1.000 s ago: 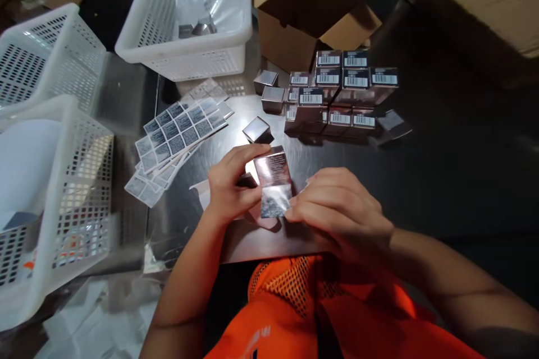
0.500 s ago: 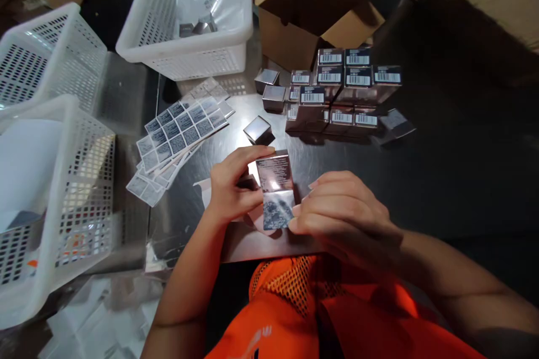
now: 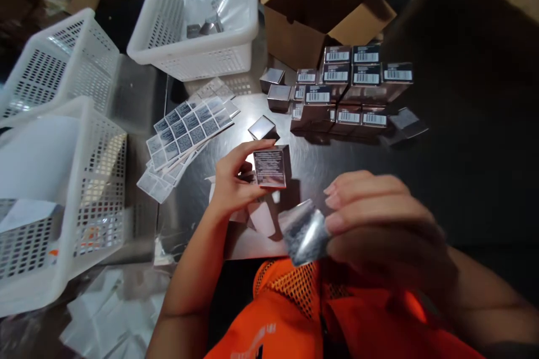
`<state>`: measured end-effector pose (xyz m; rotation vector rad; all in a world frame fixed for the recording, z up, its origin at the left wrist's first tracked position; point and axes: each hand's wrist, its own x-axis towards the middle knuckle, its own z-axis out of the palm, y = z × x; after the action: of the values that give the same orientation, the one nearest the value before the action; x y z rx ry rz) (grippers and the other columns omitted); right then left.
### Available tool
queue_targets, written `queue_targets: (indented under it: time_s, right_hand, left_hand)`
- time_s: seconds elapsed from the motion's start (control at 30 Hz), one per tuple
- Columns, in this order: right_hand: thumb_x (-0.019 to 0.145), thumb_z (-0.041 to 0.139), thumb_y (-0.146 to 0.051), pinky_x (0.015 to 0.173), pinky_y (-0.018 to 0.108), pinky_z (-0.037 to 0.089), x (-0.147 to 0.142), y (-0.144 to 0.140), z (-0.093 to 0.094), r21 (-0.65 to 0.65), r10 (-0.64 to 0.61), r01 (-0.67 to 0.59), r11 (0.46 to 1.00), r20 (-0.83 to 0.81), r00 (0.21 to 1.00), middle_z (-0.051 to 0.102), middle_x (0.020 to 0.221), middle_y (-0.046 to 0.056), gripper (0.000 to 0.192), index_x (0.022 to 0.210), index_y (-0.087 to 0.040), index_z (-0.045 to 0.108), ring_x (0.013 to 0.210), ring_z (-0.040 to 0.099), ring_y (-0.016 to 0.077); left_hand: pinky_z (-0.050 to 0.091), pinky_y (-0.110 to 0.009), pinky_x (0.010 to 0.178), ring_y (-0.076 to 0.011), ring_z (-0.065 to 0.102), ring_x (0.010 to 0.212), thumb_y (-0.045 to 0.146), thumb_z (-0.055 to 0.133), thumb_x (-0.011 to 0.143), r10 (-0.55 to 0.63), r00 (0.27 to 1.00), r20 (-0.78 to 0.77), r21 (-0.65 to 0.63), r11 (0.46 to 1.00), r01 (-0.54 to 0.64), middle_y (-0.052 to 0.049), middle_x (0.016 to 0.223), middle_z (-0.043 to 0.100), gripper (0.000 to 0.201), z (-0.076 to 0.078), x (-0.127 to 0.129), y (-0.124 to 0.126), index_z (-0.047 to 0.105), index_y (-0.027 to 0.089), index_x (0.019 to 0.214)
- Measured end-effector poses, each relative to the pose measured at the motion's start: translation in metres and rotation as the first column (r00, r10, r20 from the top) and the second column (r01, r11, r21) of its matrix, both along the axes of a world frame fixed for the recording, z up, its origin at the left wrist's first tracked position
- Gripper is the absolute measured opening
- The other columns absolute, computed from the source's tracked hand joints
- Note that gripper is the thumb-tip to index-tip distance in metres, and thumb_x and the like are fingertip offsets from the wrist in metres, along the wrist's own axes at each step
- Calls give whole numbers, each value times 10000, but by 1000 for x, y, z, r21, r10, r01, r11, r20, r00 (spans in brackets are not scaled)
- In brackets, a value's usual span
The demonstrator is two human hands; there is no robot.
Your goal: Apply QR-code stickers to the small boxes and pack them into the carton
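My left hand (image 3: 231, 179) grips a small glossy box (image 3: 270, 167) between thumb and fingers, its face of fine printed text turned up toward me. My right hand (image 3: 379, 224), blurred by motion, pinches a small shiny flat sheet (image 3: 305, 233) with a dark and silver pattern; its exact kind is unclear. The sheet is apart from the box. Just beyond my left fingertips stands a silver-topped box (image 3: 261, 127). Pale paper pieces (image 3: 261, 216) lie on the metal table under my hands. Sheets of square labels (image 3: 189, 129) are fanned out to the left.
Several barcoded boxes (image 3: 337, 112) are stacked behind my hands, before an open cardboard carton (image 3: 290, 39). Two silver boxes (image 3: 279, 97) stand beside the stack. White plastic baskets (image 3: 193, 56) line the left and back. A clear wrapper (image 3: 406, 120) lies right of the stack.
My right hand has pulled the shiny sheet away from the box, down and to the right. The box in my left hand has tilted, showing its text face squarely.
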<state>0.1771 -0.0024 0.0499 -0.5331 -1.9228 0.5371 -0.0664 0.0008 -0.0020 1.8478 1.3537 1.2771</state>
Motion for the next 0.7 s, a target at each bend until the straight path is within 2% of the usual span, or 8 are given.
queue_targets:
  time_s: [0.1, 0.2, 0.27, 0.33, 0.4, 0.43, 0.5, 0.7]
  right_hand:
    - [976, 689, -289, 833, 373, 611, -2, 22, -10, -147, 16, -53, 988, -240, 971, 662, 1095, 81, 38, 960, -256, 690, 1044, 643, 204]
    - [935, 755, -307, 845, 322, 583, -7, 39, -13, -381, -3, -168, 909, -410, 912, 694, 999, 37, 108, 928, -244, 669, 982, 665, 163]
    - [876, 819, -320, 770, 261, 572, -9, 44, -11, -558, -27, -267, 786, -463, 886, 673, 843, -17, 194, 865, -228, 649, 821, 663, 119]
    - [811, 869, -326, 676, 224, 551, -12, 46, -9, -717, -14, -361, 597, -459, 889, 662, 784, -38, 249, 819, -210, 649, 699, 634, 93]
    - [768, 894, -305, 625, 213, 531, -13, 45, -8, -797, 47, -428, 427, -453, 890, 668, 748, -43, 248, 814, -197, 675, 635, 609, 83]
    - [752, 901, -292, 617, 213, 524, -14, 44, -8, -811, 67, -441, 384, -452, 889, 674, 737, -43, 241, 815, -193, 691, 625, 604, 82]
    - [720, 918, -272, 615, 214, 514, -15, 44, -10, -830, 62, -429, 357, -438, 897, 694, 746, -33, 237, 817, -187, 718, 643, 612, 88]
    - [690, 929, -270, 617, 220, 517, -17, 42, -12, -852, -4, -347, 392, -379, 925, 718, 767, -10, 241, 816, -177, 747, 685, 637, 106]
  left_hand:
    - [618, -255, 681, -251, 755, 1102, 551, 842, 773, -48, 989, 138, -34, 998, 53, -128, 1341, 711, 663, -5, 4, 0, 517, 310, 1298]
    - [639, -275, 687, -254, 767, 1084, 540, 814, 813, -124, 955, 268, -76, 986, 149, -136, 1395, 683, 607, -5, 12, -1, 438, 338, 1243]
    - [647, -271, 687, -254, 762, 1106, 435, 847, 814, -173, 910, 377, -101, 969, 225, -120, 1426, 670, 587, -5, 17, -2, 421, 348, 1209]
    - [649, -263, 700, -251, 755, 1127, 333, 876, 798, -203, 858, 471, -107, 953, 284, -99, 1441, 664, 591, -5, 22, -3, 427, 351, 1182]
    - [641, -248, 694, -249, 761, 1112, 292, 900, 770, -221, 828, 516, -98, 945, 313, -92, 1428, 674, 613, -6, 25, -4, 436, 344, 1167]
    - [633, -235, 680, -251, 763, 1106, 287, 910, 758, -217, 826, 520, -101, 945, 312, -95, 1414, 682, 622, -7, 26, -4, 437, 337, 1160]
    - [608, -208, 634, -257, 762, 1107, 294, 919, 745, -199, 838, 509, -119, 947, 297, -98, 1383, 697, 625, -7, 27, -6, 438, 327, 1143]
    - [566, -188, 593, -245, 762, 1092, 276, 920, 745, -154, 844, 513, -150, 952, 265, -75, 1357, 706, 600, -6, 29, -9, 468, 333, 1136]
